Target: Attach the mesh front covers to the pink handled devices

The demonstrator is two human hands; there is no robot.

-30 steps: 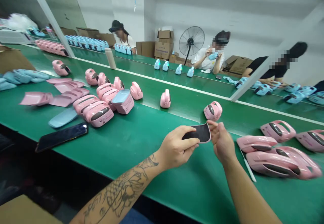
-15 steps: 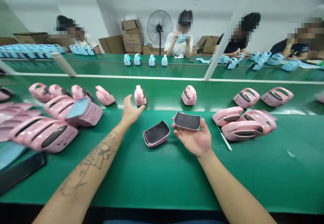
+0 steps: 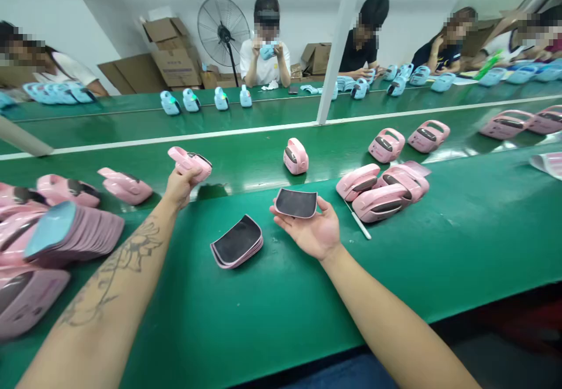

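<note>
My left hand (image 3: 179, 185) is stretched out over the green bench and closed round a pink plastic housing (image 3: 191, 163), lifted a little above the belt. My right hand (image 3: 312, 229) lies palm up with its fingers curled under a flat dark panel with a pink rim (image 3: 295, 203), which it holds. A small stack of the same dark panels (image 3: 237, 242) lies on the bench between my two arms.
Pink housings lie around: one upright (image 3: 295, 157) on the belt, a pile (image 3: 381, 191) to the right with a white stick (image 3: 357, 222) beside it, more at left with a stack of pink covers (image 3: 74, 234). Across the green bench (image 3: 461, 225), several people handle blue housings. A fan (image 3: 220, 24) and cartons stand behind.
My left hand let go of the dark panel, reached forward and took hold of a pink housing on the belt. My right hand kept the panel, palm up. The view swung to the right.
</note>
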